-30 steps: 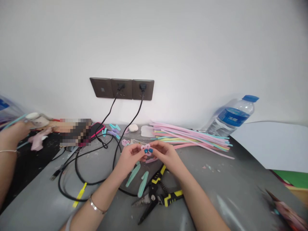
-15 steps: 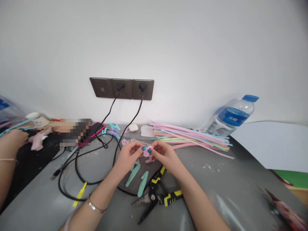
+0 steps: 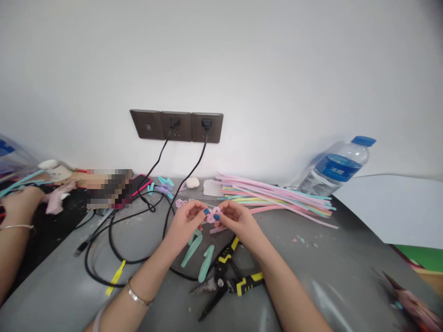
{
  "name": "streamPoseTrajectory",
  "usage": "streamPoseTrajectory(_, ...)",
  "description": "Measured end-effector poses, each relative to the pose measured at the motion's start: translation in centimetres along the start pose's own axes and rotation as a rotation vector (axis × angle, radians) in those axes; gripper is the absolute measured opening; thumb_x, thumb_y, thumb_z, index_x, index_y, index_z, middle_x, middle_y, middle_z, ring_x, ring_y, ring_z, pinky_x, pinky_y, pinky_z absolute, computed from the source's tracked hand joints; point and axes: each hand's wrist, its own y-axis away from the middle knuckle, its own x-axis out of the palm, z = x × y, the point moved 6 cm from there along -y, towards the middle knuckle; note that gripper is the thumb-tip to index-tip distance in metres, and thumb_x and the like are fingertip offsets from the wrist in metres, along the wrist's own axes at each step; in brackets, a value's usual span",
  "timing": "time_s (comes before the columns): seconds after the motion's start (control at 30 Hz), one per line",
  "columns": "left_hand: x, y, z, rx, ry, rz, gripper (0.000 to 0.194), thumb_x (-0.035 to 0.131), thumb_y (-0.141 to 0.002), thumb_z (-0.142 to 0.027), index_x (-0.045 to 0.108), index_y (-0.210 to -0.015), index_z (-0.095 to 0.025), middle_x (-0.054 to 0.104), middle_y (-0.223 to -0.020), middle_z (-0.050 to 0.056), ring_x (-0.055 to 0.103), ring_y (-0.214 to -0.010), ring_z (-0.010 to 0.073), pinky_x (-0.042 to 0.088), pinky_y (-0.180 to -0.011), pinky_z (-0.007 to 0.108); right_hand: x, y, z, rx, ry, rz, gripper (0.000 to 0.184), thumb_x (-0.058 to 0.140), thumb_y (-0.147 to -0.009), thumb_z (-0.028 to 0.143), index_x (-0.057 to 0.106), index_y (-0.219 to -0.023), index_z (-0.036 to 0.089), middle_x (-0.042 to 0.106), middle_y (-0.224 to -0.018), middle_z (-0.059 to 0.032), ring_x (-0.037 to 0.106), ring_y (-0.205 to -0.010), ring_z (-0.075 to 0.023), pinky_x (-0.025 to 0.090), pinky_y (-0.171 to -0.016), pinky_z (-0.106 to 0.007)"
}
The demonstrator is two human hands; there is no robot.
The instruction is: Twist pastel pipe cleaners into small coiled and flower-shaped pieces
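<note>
Both hands' fingers point(image 3: 206, 213) pinch a pink piece point(image 3: 212, 216); bottle point(image 3: 332, 169) label unreadable

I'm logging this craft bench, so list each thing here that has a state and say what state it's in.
Left hand: pinching the pink piece.
Right hand: pinching the same piece.
Pink piece: held between both hands, above the table.
Pliers: lying on the table, handles apart.
Bottle: capped, leaning against the wall.
Sockets: two of three with black cables plugged in.
Teal strips: lying loose under the hands.
Sticks: piled flat.
</note>
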Motion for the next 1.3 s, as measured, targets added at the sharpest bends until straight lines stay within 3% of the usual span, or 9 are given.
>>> streamPoseTrajectory(0.37,-0.6,-0.3,0.4,-0.021,0.075,-0.026,0.025,0.064,-0.074,-0.035,0.064,-0.091,-0.016,0.065,-0.079,0.002,0.060,-0.069,0.0150,0.051,-0.051,0.022,-0.3,-0.1,-0.2,0.000,-0.022,-0.005,0.030,0.076,-0.068,0.032,0.066,-0.092,0.019,0.072,-0.087,-0.0049,0.068,-0.079,-0.0187,0.056,-0.070,-0.031)
streamPoseTrajectory(0.57,0.0,-0.3,0.6,-0.032,-0.002,0.089,0.025,0.071,-0.068,-0.031,0.066,-0.085,-0.014,0.065,-0.074,0.003,0.059,-0.065,0.0146,0.048,-0.050,0.021,-0.6,-0.2,-0.2,-0.044,0.086,-0.031,0.019,0.073,-0.069,0.031,0.072,-0.084,0.019,0.072,-0.077,-0.0034,0.067,-0.067,-0.0180,0.057,-0.063,-0.031)
streamPoseTrajectory(0.73,-0.1,-0.4,0.8,-0.040,-0.036,0.083,0.019,0.071,-0.067,-0.028,0.067,-0.077,-0.013,0.063,-0.069,0.002,0.057,-0.062,0.0134,0.046,-0.049,0.020,-0.8,-0.2,0.0,-0.050,0.077,-0.062,0.023,0.073,-0.069,0.029,0.072,-0.090,0.018,0.073,-0.079,-0.0048,0.069,-0.070,-0.0198,0.057,-0.062,-0.031)
streamPoseTrajectory(0.97,-0.2,-0.4,1.0,-0.079,-0.027,0.086,0.026,0.070,-0.069,-0.029,0.067,-0.089,-0.014,0.069,-0.075,0.004,0.062,-0.067,0.0156,0.044,-0.048,0.019,-0.8,-0.1,0.2,-0.059,0.063,-0.056,0.022,0.072,-0.070,0.029,0.070,-0.089,0.018,0.072,-0.079,-0.0044,0.068,-0.070,-0.0188,0.055,-0.063,-0.031)
streamPoseTrajectory(1.1,-0.2,-0.4,0.9,-0.082,-0.048,0.097,0.024,0.071,-0.068,-0.031,0.069,-0.083,-0.012,0.068,-0.073,0.004,0.059,-0.064,0.0145,0.044,-0.050,0.020,-0.9,-0.1,0.1,-0.060,0.042,-0.059,0.024,0.073,-0.070,0.030,0.069,-0.091,0.018,0.070,-0.078,-0.0037,0.067,-0.068,-0.0179,0.055,-0.064,-0.031)
streamPoseTrajectory(1.3,-0.1,-0.2,0.4,-0.053,-0.110,0.091,0.024,0.070,-0.071,-0.033,0.072,-0.083,-0.013,0.069,-0.074,0.005,0.059,-0.066,0.0154,0.045,-0.056,0.023,-0.8,-0.1,0.3,-0.088,0.075,-0.066,0.025,0.073,-0.071,0.034,0.067,-0.090,0.019,0.066,-0.076,-0.0029,0.062,-0.064,-0.0153,0.051,-0.056,-0.026)
